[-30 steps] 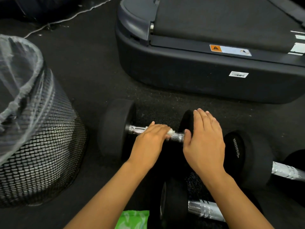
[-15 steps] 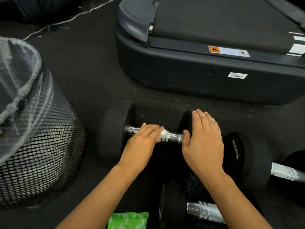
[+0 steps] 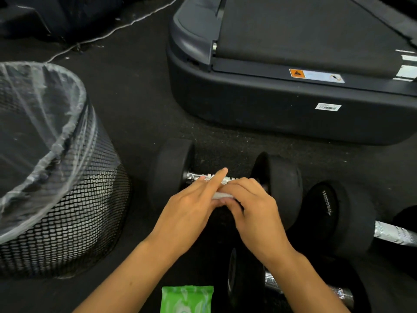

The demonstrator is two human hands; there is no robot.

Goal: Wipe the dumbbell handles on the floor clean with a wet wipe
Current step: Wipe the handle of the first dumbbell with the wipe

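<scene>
Above dumbbell handle (image 3: 204, 177), wipe (image 3: 222, 195) (two-handed)

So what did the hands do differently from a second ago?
The right hand came off the dumbbell weight it was resting flat on and moved left to meet the left hand. Both now hold the white wipe between them, just off the handle, and the left hand's fingers have straightened. The dumbbell, bin, green packet and treadmill stayed put.
</scene>
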